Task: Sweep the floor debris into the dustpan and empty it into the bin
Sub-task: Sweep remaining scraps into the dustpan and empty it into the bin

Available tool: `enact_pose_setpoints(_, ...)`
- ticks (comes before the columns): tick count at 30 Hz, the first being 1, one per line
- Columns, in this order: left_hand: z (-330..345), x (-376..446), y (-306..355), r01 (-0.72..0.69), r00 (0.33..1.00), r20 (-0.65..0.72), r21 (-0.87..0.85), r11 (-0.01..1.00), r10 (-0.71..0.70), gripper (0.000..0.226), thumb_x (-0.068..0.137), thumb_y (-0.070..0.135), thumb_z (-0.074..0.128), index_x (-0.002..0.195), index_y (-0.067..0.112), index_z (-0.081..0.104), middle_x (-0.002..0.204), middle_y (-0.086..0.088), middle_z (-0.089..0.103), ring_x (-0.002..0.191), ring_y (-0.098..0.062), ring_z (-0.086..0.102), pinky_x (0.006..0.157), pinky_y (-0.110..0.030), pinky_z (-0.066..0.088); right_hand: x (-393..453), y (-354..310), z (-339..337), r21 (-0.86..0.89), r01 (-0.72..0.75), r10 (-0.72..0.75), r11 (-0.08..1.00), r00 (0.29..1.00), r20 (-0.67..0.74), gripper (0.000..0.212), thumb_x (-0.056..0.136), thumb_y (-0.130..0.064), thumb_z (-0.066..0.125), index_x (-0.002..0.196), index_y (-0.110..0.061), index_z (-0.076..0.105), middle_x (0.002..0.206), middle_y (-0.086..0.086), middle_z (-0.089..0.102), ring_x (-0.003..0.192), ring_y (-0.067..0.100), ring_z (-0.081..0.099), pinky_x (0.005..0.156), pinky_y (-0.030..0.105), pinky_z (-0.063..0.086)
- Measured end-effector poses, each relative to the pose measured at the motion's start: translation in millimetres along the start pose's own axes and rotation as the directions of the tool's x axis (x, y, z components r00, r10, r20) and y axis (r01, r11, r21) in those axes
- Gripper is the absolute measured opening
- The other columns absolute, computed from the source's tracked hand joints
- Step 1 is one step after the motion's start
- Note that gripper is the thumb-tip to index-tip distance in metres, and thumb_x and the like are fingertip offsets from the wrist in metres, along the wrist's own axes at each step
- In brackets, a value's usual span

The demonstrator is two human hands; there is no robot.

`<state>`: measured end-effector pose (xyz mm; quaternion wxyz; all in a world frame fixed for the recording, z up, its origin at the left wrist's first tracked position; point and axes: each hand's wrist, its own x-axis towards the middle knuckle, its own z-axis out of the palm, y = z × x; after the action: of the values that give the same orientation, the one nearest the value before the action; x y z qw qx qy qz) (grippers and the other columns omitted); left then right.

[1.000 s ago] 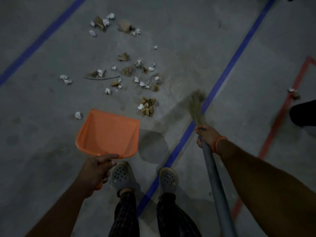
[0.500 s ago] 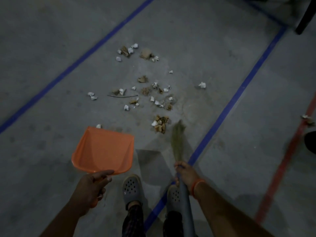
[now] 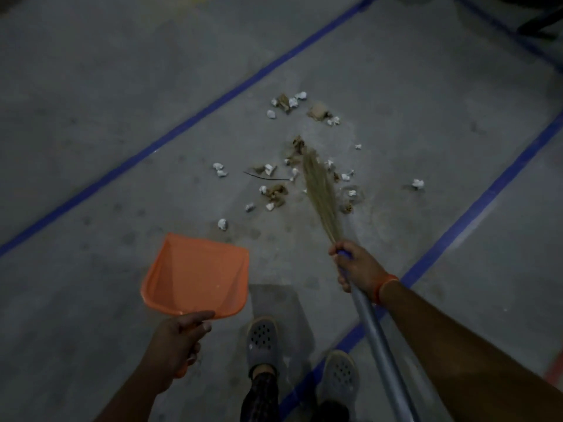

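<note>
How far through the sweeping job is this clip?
Early. Done: nothing; the orange dustpan in the left hand looks empty. In hand: the right hand has the broom among the debris. Left: gathering, scooping, emptying; no bin visible.

No legible text, label, brand, number or sign appears in the head view. The dustpan (image 3: 195,275) carries no readable marking on its orange surface. The broom (image 3: 323,193) handle shows none. The blue floor lines (image 3: 182,126) are plain tape without lettering. The clogs (image 3: 262,339) show perforations only.
</note>
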<state>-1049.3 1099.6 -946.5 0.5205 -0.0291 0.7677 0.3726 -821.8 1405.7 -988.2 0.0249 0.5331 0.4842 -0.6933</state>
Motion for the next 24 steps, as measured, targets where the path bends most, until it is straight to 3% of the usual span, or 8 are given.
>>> enact_pose_setpoints(6, -14, 12, -3, -0.046, 0.999, -0.034, -0.106, 0.993, 0.043, 0.021, 0.093, 0.009, 0.071, 0.111, 0.017, 0.078, 0.072, -0.015, 0.048, 0.053, -0.017, 0.038, 0.053, -0.023, 0.026, -6, 13, 26, -0.431, 0.128, -0.049, 0.893, 0.981, 0.189, 0.014, 0.098, -0.014, 0.050, 0.094, -0.023, 0.061, 0.062, 0.006, 0.051, 0.048, 0.021, 0.052, 0.043, 0.027, 0.044)
enact_pose_setpoints(10, -32, 18, -7, -0.077, 0.993, -0.102, -0.143, 0.987, 0.063, 0.019, 0.094, 0.008, 0.069, 0.105, 0.021, 0.077, 0.059, -0.011, 0.045, 0.043, -0.014, 0.037, 0.044, -0.016, 0.025, 17, 23, 68, -0.631, 0.214, 0.024, 0.746, 0.938, 0.346, 0.015, 0.096, -0.016, 0.047, 0.095, -0.025, 0.059, 0.067, 0.012, 0.054, 0.047, 0.020, 0.053, 0.046, 0.031, 0.048)
enact_pose_setpoints(12, -42, 22, -13, -0.077, 0.989, -0.140, -0.140, 0.987, 0.058, 0.020, 0.093, 0.008, 0.070, 0.109, 0.019, 0.077, 0.060, -0.011, 0.047, 0.043, -0.014, 0.039, 0.042, -0.015, 0.027, 31, 24, 86, -0.709, 0.267, 0.075, 0.653, 0.908, 0.411, 0.017, 0.094, -0.015, 0.047, 0.095, -0.027, 0.059, 0.082, 0.014, 0.062, 0.053, 0.021, 0.057, 0.057, 0.038, 0.054)
enact_pose_setpoints(14, -51, 23, -20, -0.077, 0.985, -0.163, -0.149, 0.986, 0.052, 0.022, 0.092, 0.006, 0.069, 0.111, 0.016, 0.076, 0.064, -0.011, 0.049, 0.043, -0.012, 0.041, 0.041, -0.015, 0.029, 43, 22, 99, -0.760, 0.288, 0.125, 0.583, 0.892, 0.434, 0.018, 0.093, -0.013, 0.047, 0.095, -0.026, 0.060, 0.091, 0.006, 0.062, 0.059, 0.018, 0.056, 0.064, 0.035, 0.053)
enact_pose_setpoints(17, -58, 23, -28, -0.063, 0.986, -0.160, -0.160, 0.985, 0.038, 0.022, 0.093, 0.007, 0.069, 0.111, 0.017, 0.076, 0.066, -0.013, 0.050, 0.044, -0.014, 0.039, 0.044, -0.015, 0.028, 58, 19, 102, -0.769, 0.224, 0.137, 0.599, 0.917, 0.374, 0.019, 0.094, -0.008, 0.046, 0.094, -0.023, 0.059, 0.085, -0.003, 0.056, 0.061, 0.014, 0.054, 0.064, 0.028, 0.045)
enact_pose_setpoints(20, -56, 22, -31, -0.076, 0.987, -0.152, -0.171, 0.982, 0.049, 0.021, 0.093, 0.001, 0.066, 0.110, 0.011, 0.075, 0.061, -0.003, 0.055, 0.042, -0.012, 0.040, 0.040, -0.014, 0.030, 69, 18, 86, -0.737, 0.111, 0.083, 0.666, 0.972, 0.222, 0.021, 0.094, -0.006, 0.046, 0.085, -0.021, 0.058, 0.076, -0.002, 0.053, 0.066, 0.020, 0.052, 0.057, 0.022, 0.040)
enact_pose_setpoints(24, -50, 27, -35, -0.078, 0.990, -0.131, -0.143, 0.987, 0.059, 0.024, 0.092, -0.002, 0.066, 0.113, 0.006, 0.074, 0.060, -0.006, 0.052, 0.043, -0.013, 0.042, 0.042, -0.017, 0.031, 74, 12, 49, -0.601, 0.003, -0.007, 0.799, 1.000, -0.005, 0.022, 0.092, -0.007, 0.049, 0.081, -0.023, 0.061, 0.069, 0.005, 0.055, 0.059, 0.024, 0.056, 0.055, 0.028, 0.046)
